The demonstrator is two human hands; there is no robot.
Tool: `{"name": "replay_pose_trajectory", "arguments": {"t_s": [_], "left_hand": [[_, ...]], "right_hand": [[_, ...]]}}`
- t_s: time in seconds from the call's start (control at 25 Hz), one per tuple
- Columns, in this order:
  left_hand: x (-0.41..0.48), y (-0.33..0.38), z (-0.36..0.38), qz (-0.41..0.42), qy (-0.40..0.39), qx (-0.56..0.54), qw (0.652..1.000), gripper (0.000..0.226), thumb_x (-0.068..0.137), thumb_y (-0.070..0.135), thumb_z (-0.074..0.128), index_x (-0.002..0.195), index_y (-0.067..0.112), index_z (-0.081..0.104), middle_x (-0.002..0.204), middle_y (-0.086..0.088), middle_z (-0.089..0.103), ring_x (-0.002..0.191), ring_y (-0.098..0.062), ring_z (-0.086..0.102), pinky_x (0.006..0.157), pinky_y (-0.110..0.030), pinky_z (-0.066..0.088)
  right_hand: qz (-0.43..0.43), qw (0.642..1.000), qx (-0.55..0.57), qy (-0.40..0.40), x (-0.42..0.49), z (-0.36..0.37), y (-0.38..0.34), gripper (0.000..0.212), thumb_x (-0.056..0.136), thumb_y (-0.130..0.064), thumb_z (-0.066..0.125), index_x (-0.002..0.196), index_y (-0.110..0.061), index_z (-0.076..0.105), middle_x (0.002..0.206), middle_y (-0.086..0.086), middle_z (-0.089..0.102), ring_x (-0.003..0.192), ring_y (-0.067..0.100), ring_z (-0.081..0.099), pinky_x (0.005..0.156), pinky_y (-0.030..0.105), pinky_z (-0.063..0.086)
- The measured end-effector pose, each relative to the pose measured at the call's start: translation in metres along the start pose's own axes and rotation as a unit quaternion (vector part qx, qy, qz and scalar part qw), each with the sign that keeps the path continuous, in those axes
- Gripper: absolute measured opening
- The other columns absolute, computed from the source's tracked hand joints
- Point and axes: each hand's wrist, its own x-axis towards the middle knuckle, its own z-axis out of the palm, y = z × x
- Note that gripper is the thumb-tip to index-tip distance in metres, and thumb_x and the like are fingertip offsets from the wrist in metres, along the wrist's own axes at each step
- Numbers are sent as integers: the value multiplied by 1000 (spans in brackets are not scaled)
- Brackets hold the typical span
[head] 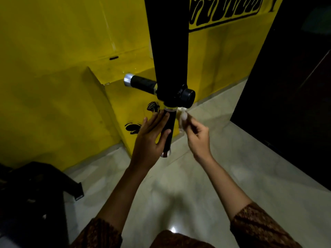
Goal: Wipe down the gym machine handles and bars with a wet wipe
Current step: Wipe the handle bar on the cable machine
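— Where to look for the wipe?

— Just right of centre. Pinched in the fingertips of the right hand [197, 138]: a small crumpled white wet wipe [183, 118]. Held just beside the top of the downward-hanging black cylindrical handle [169, 129] with a chrome end cap, and seemingly not pressed onto it yet.

— And the left hand [150, 135]?

— Spread, fingers straight, laid along the left side of that handle with the thumb resting against its near face. Steadying, by the look of it, not clenching.

— How to make this pass a good one?

— Wrap the wipe round the grip right under the chrome collar and close the fingers over it. Then draw down to the end cap with a slight twist, so as to reach the far side too. Lift the left hand away first, or go back over the patch beneath it. Refold to a fresh face before going on to the second black handle [141, 83], chrome-capped and jutting leftward above centre. Then take the round black knob [188, 96], and last the broad black upright bar [170, 42] climbing to the top edge.

— Any pack, bin or bucket to draw from?

— None to be made out. Only a dark bulky shape [35, 194] at lower left, too dim to identify. Behind, a yellow wall [53, 51]; below, pale glossy floor tiles [197, 194].
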Motion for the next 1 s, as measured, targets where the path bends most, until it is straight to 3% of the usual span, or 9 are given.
{"name": "replay_pose_trajectory", "arguments": {"t_s": [0.16, 0.32, 0.44, 0.56, 0.72, 0.76, 0.84, 0.92, 1.0], "left_hand": [[-9, 7, 2, -30, 20, 19, 999, 47, 90, 30, 48, 128, 3, 53, 130, -16, 55, 127, -22, 37, 107, -49, 24], [-16, 9, 7, -50, 37, 34, 997, 44, 91, 27, 48, 128, 5, 52, 130, -9, 56, 125, -21, 41, 110, -42, 23], [-20, 24, 17, -125, 72, 34, 989, 44, 93, 33, 47, 132, 12, 48, 132, 1, 50, 126, -17, 42, 112, -31, 20], [-20, 39, 30, -169, 120, 49, 977, 43, 90, 25, 52, 129, 6, 52, 129, 2, 50, 121, -11, 47, 110, -23, 27], [-12, 60, 40, -241, 191, 48, 950, 39, 89, 16, 60, 125, 4, 53, 123, 8, 50, 114, 14, 46, 94, -5, 36], [-9, 66, 43, -262, 208, 36, 942, 40, 88, 17, 60, 126, 7, 52, 121, 10, 50, 111, 18, 45, 89, -3, 38], [-4, 74, 47, -296, 226, 8, 928, 44, 87, 28, 59, 127, 16, 47, 120, 16, 51, 108, 17, 49, 85, -5, 43], [-3, 78, 48, -320, 234, -25, 918, 50, 84, 39, 61, 129, 22, 46, 117, 23, 54, 107, 13, 53, 86, -13, 48], [-3, 82, 48, -329, 237, -24, 914, 52, 83, 41, 60, 130, 23, 46, 117, 24, 54, 109, 9, 55, 87, -19, 51]], "right_hand": [[7, 999, 20, -41, 10, 13, -1, 17, 87, -5, 54, 99, -6, 66, 88, 1, 66, 81, 1, 58, 74, 24, 47], [-18, 996, -55, -62, -18, 2, 31, 27, 81, -8, 57, 103, 6, 68, 102, 3, 63, 94, 4, 60, 81, 13, 46], [-23, 985, -75, -156, -25, -12, 49, 26, 80, -5, 61, 103, 4, 68, 104, 3, 60, 98, 11, 58, 81, 2, 42], [1, 961, -66, -270, -14, -33, 55, 18, 82, -2, 64, 99, 2, 71, 102, 3, 62, 98, 18, 62, 78, 9, 46], [-70, 977, 26, -199, 29, -36, 31, 29, 86, -1, 56, 114, 4, 62, 120, 3, 59, 113, 8, 57, 90, 21, 49], [-90, 976, 45, -194, 39, -29, 24, 25, 86, -1, 56, 108, 8, 64, 116, 9, 63, 106, 3, 59, 84, 25, 52], [-109, 976, 50, -181, 44, -17, 14, 22, 85, -4, 54, 76, 11, 68, 75, 17, 67, 68, 2, 57, 56, 29, 44], [-124, 978, 23, -164, 32, -13, 23, 26, 81, -11, 54, 69, 9, 67, 65, 18, 65, 61, 13, 55, 54, 18, 42], [-131, 970, -7, -204, 10, -20, 53, 16, 80, -6, 63, 77, 9, 71, 86, 17, 72, 79, 15, 67, 68, 0, 41]]}}
